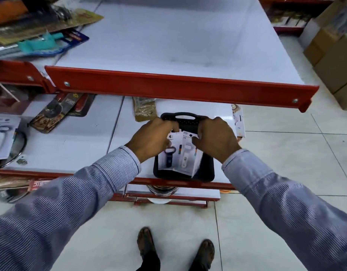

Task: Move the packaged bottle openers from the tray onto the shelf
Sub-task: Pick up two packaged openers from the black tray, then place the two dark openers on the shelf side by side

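A black tray [207,173] with a handle slot lies on the lower white shelf [74,145], near its front edge. Over the tray, both hands hold packaged bottle openers by their top ends. My left hand [153,139] grips the pack with the dark blue opener [169,157]. My right hand [215,139] grips the pack with the white opener [185,159]. The two packs overlap and their lower ends hang above the tray. The upper white shelf [168,42] with a red front lip stretches out above and beyond the hands.
Packaged kitchen tools lie at the upper shelf's left [41,30]. A pizza cutter pack [55,112], a gold pack [144,110] and another opener pack [0,137] lie on the lower shelf. Cardboard boxes [333,51] stand on the tiled floor at right.
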